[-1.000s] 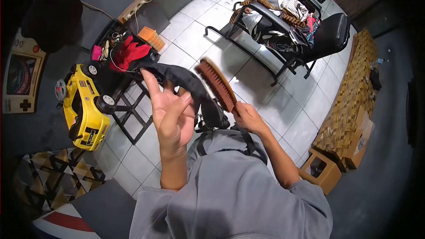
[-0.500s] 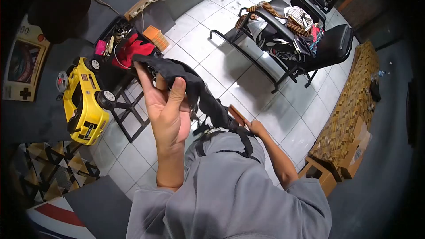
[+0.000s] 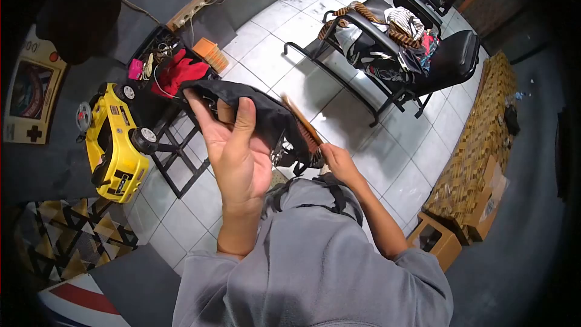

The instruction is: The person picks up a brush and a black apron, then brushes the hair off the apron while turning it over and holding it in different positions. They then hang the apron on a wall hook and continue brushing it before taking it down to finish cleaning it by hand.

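My left hand (image 3: 239, 157) is raised in front of me, its fingers hooked behind the upper end of a black fabric item (image 3: 257, 106), thumb pointing up. The cloth looks like a soft bag or strap and runs down to the right, with small shiny metal parts near its lower end. In my right hand (image 3: 340, 163) is a wooden-backed brush (image 3: 302, 121), held at its lower end. Its reddish-brown bristles face the black fabric and lie along its right edge. Black straps cross my lap below.
A yellow toy car (image 3: 116, 145) stands at the left, beside a black-framed stand holding a red cloth (image 3: 184, 72) and cables. At upper right, a black chair (image 3: 457, 66) carries piled clothes (image 3: 402, 33). A woven mat (image 3: 478, 145) and cardboard boxes (image 3: 439, 242) line the right wall.
My right hand has moved up and slightly left with the brush, which now lies higher along the black fabric. The lower end of the fabric has lifted; my left hand keeps its hold.
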Demonstrator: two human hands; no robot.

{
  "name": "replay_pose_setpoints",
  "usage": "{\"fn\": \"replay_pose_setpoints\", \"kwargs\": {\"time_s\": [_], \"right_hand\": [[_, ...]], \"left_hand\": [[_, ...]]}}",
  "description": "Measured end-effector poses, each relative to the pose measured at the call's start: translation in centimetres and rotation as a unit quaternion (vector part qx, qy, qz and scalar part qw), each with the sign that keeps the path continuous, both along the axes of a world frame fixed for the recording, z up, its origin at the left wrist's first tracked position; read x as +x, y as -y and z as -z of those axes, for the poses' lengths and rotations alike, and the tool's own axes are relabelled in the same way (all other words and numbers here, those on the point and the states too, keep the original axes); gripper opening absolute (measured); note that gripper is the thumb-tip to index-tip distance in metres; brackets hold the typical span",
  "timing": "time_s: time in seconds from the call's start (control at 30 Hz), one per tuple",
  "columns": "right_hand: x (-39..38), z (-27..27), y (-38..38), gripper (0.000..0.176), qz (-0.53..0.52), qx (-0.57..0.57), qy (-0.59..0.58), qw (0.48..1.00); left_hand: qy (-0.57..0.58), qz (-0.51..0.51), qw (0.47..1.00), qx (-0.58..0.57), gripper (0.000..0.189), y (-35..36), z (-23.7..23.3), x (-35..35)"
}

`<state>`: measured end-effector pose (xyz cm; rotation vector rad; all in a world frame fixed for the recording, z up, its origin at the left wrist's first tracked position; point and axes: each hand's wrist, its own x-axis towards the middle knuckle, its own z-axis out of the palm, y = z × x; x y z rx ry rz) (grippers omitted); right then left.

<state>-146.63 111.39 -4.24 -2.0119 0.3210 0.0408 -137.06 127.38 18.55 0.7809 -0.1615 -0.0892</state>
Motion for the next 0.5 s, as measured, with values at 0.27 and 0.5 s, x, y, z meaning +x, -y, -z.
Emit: {"fn": "replay_pose_setpoints", "kwargs": {"time_s": [0.27, 0.5], "right_hand": [[-6.4, 16.6, 4.0, 0.059, -0.067, -0.180, -0.349, 0.917], [-0.9, -7.2, -1.2, 0.041, 0.012, 0.370, 0.045, 0.928]], "left_hand": [[0.034, -0.027, 0.999, -0.017, 0.066, -0.6, -0.2, 0.5], [0.015, -0.083, 0.996, -0.001, 0.066, 1.4, 1.0, -0.5]]}}
